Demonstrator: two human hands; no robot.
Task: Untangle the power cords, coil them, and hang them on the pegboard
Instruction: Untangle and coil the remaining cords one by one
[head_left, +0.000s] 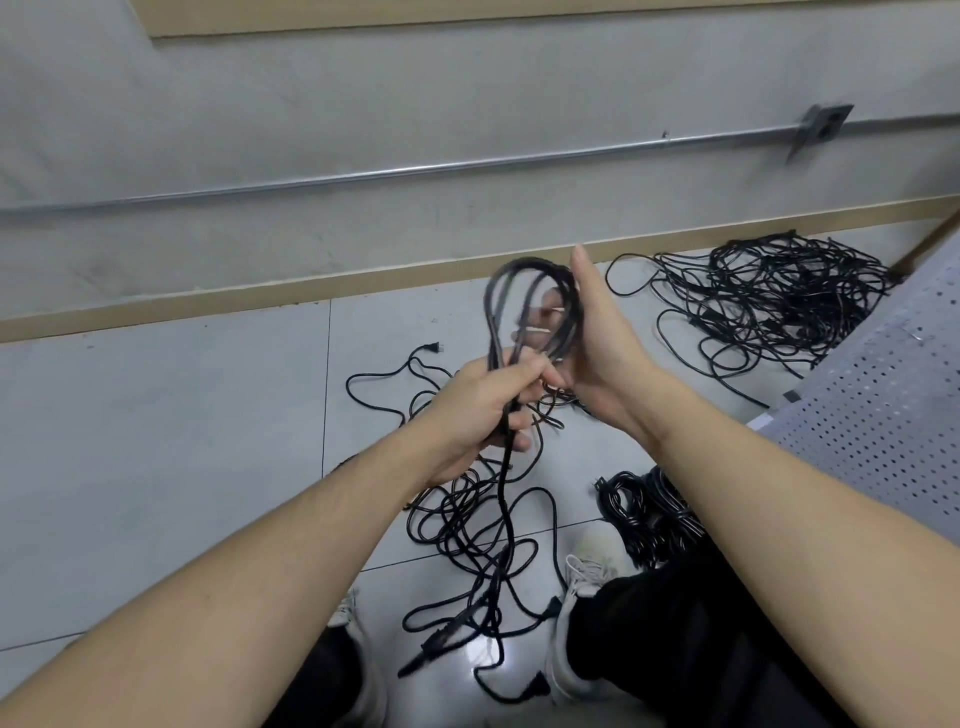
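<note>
My left hand grips a black power cord that rises in blurred loops above the fist. My right hand is inside those loops, thumb up, fingers hidden behind the cord. The cord's tail hangs from my left fist down to a loose tangle of black cords on the floor between my feet. A larger tangled pile of cords lies at the back right by the wall. A coiled bundle of cords rests on the floor near my right leg.
A perforated grey metal panel fills the right side. A metal conduit with an outlet box runs along the wall. My white shoes stand on the tiled floor.
</note>
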